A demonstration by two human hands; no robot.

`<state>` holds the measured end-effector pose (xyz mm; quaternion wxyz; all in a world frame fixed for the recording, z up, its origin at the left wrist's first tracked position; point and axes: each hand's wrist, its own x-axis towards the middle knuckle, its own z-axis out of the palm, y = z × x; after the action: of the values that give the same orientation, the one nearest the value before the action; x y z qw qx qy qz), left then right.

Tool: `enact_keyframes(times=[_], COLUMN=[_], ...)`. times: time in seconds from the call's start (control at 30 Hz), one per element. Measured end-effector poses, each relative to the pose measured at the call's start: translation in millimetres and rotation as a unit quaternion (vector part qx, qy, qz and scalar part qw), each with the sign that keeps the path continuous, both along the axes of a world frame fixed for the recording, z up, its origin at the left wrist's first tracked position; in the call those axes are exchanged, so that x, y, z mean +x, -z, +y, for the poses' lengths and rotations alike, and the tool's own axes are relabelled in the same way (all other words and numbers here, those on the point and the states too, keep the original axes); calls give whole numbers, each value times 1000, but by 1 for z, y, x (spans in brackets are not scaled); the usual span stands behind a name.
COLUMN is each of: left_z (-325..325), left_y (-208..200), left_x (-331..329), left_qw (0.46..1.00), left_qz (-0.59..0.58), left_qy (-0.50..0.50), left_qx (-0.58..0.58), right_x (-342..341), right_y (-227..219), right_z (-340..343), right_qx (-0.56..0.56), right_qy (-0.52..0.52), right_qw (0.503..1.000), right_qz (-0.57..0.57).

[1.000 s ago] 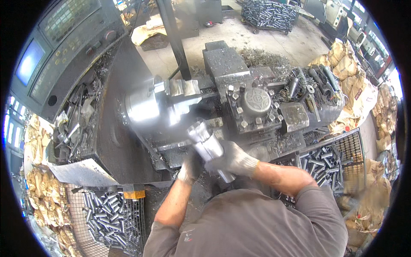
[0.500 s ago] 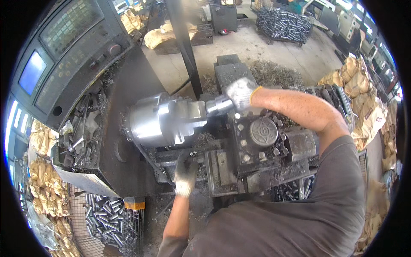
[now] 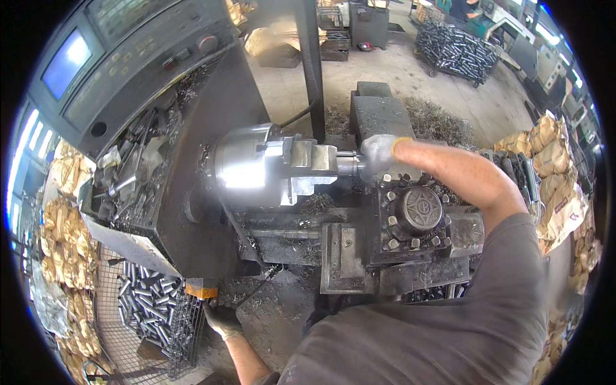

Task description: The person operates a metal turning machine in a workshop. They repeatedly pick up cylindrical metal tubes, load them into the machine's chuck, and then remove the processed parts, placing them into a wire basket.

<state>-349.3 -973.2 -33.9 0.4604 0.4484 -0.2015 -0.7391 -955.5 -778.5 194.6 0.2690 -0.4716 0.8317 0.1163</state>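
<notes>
Reaching farther left than a moment earlier with the left grip (image 3: 222, 319), too hidden to tell open or closed, near an orange block (image 3: 201, 292) just beyond, while clasping with the right grip (image 3: 378, 154) a metal cylinder (image 3: 348, 163) extending leftward to the chuck (image 3: 247, 168), apparently to keep it aligned.

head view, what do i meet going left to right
Lit screen, wire basket of metal tubes, left hand, held metal tube, right hand, round metal cap, paper sacks on the right.
</notes>
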Motion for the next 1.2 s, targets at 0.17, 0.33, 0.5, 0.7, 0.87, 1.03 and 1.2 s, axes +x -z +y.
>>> enact_keyframes(times=[0.17,0.33,0.5,0.7,0.87,1.03,1.2], left_z=[-19,-41,-41,-33,-2,-19,-97], left_y=[-37,-33,-12,-14,-166,-319,-380], left_x=[8,29,13,44,-50,-211,-361], left_qw=[993,995,961,845,628,485,490], left_qz=[38,2,-238,-476,-344,-420,-601], left_qy=[-26,63,47,36,-129,-4,117], left_qx=[107,82,-134,-240,-686,-767,-620], right_x=[26,28,53,101,242,301,316], right_y=[-9,-8,-37,-61,-61,0,41], right_z=[-26,-27,-7,56,139,173,198], right_qx=[-166,-157,-188,-445,-612,-513,-426], right_qy=[36,102,130,118,119,165,292], right_qw=[980,970,964,888,766,801,797], right_qz=[-101,-155,-132,-16,-160,-261,-315])
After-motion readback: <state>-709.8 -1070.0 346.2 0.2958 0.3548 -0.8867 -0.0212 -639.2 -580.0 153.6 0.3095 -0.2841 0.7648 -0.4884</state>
